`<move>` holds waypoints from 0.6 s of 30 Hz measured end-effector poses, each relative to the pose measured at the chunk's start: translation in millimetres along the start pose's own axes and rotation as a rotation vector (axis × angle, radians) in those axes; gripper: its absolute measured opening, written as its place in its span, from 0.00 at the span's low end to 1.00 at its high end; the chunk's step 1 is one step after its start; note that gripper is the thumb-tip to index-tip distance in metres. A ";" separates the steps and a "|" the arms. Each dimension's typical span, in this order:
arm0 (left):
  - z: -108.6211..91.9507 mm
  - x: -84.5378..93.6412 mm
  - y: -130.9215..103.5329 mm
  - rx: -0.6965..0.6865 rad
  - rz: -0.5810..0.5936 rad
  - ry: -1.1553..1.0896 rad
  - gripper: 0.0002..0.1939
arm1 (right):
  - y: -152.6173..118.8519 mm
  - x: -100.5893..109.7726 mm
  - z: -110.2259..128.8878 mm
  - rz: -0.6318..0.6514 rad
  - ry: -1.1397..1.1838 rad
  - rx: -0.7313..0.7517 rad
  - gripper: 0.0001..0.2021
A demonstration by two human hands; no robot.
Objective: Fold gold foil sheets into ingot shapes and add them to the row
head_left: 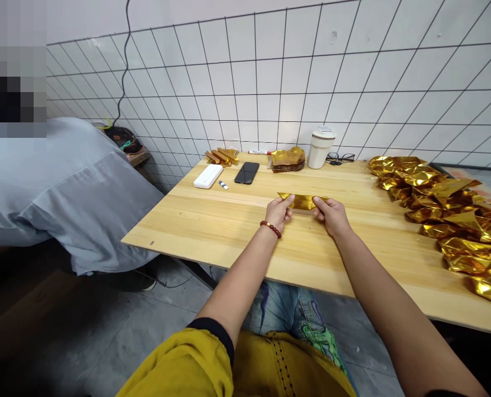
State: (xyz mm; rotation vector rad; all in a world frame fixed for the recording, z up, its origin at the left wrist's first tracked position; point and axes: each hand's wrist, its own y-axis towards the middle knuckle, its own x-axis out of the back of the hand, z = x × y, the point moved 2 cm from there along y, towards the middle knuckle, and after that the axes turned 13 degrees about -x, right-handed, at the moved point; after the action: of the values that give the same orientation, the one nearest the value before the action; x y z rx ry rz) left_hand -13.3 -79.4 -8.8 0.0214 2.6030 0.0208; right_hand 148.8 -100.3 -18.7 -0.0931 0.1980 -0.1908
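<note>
A folded strip of gold foil paper [303, 202] is stretched level between my two hands, just above the wooden table [212, 226]. My left hand [279, 212] pinches its left end between thumb and fingers; a beaded bracelet circles that wrist. At the other end my right hand [330, 214] has its thumb on top of the foil, the fingers curled beneath. Both ends come to points that stick out past the thumbs. The strip's underside is hidden.
Folded gold foil pieces [444, 204] line the table's right side. Toward the wall are a foil stack [287, 159], foil strips [223, 157], a black phone [246, 173], a white power bank [208, 176], a marker [260, 153], a lidded cup [321, 148] and glasses [340, 159]. A person [63, 187] sits left.
</note>
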 end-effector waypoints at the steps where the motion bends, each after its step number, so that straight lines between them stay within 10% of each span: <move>1: 0.7 -0.2 -0.1 -0.007 -0.002 0.003 0.18 | -0.1 0.1 0.2 0.007 0.009 -0.005 0.20; 18: 1.9 -3.8 -3.7 -0.030 0.020 0.140 0.17 | -1.7 -3.0 -0.1 0.064 -0.062 0.005 0.20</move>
State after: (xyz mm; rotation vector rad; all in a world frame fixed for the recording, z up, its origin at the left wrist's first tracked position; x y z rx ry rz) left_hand -9.1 -83.1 -8.6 0.0362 2.7415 0.0710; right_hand 145.6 -101.4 -18.0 -0.0875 0.1385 -0.1248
